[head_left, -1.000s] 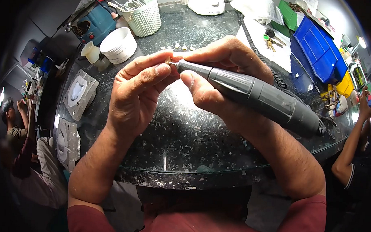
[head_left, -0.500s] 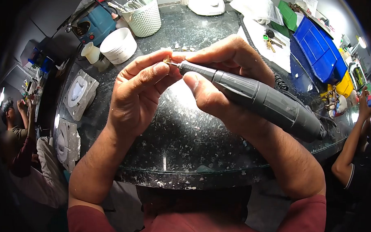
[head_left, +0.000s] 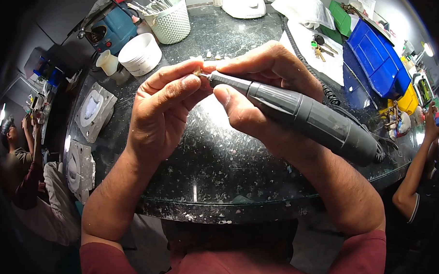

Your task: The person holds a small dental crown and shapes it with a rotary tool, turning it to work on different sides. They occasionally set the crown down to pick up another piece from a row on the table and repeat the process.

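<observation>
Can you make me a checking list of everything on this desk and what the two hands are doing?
Surface: dark speckled table, dusty with pale bits.
Job's things: grey grinder, tip at a tiny piece; piece too small to identify.
Clutter: white basket of tools, white tub, blue machine, two moulds, blue bin, keys.
Grippers: left hand pinches the piece; right hand grips the grinder.
Cables: coiled cord runs across the table from the grinder's rear.
Surroundings: other people at both sides, one arm at right.
</observation>
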Available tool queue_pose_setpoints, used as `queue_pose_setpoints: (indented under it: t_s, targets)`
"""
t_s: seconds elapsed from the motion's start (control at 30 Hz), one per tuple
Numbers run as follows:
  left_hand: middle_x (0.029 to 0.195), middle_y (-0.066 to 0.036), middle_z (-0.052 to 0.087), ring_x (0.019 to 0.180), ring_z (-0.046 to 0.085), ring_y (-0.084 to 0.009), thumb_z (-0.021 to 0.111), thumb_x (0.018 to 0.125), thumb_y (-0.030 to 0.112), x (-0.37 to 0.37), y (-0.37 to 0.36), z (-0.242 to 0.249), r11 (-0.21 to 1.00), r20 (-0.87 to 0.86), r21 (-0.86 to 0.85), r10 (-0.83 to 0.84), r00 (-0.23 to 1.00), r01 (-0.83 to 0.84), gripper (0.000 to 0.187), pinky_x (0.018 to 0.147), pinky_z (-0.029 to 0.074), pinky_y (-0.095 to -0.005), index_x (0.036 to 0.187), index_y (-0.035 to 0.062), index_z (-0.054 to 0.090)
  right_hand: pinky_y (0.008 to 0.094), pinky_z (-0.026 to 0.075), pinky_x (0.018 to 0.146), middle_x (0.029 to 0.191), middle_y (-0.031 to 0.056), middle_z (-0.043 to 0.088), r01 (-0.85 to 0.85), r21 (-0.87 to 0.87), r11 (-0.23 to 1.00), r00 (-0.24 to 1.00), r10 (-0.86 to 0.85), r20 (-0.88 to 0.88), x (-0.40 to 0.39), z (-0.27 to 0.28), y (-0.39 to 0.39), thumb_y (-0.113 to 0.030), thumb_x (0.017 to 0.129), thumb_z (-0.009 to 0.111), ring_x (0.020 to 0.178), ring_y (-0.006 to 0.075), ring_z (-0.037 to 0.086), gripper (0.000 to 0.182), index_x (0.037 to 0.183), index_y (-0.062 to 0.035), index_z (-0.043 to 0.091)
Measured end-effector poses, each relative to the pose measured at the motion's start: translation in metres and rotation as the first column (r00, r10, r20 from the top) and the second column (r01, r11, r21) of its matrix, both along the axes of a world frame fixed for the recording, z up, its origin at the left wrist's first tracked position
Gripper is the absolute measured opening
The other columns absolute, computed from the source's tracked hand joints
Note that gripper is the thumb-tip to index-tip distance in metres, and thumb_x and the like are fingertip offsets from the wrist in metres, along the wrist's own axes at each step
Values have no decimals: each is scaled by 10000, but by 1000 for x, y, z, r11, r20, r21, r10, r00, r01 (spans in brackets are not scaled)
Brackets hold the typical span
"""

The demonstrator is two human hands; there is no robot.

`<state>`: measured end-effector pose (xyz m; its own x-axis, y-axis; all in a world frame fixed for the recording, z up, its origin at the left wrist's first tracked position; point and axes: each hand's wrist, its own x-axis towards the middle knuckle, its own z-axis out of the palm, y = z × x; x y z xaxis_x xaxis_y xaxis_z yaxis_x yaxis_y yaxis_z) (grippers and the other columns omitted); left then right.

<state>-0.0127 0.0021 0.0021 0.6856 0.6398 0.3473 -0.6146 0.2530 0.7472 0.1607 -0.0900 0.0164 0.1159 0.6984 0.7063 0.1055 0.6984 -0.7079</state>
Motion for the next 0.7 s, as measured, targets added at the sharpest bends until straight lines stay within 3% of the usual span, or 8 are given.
queue_pose_setpoints:
  t_s: [0.1,0.3,0.7]
  targets:
    - [1121,-202,666,1012,674,-224,605,897,29,-1,1,0,1000,-13,-12,2,1000,-2,309,977,517,-367,1195,-54,605,230,528,736,924,110,685,43,-38,998,997,-40,62,-1,4,-2,38,788,683,833,90,646,218,987,26,594]
    - [1154,-215,649,1016,671,-223,594,910,56,2,-2,2,999,6,-44,-30,1000,30,320,985,512,-375,1211,-53,590,233,516,723,929,111,681,36,47,998,999,-37,23,0,2,0,42,778,670,817,86,637,224,984,15,589]
    - [1133,-209,659,1010,673,-222,606,902,50,-1,0,2,1000,1,-20,-24,1000,24,317,973,519,-369,1201,-54,600,225,518,720,908,94,676,38,20,999,999,-38,26,0,1,1,33,780,687,816,85,638,213,978,14,609]
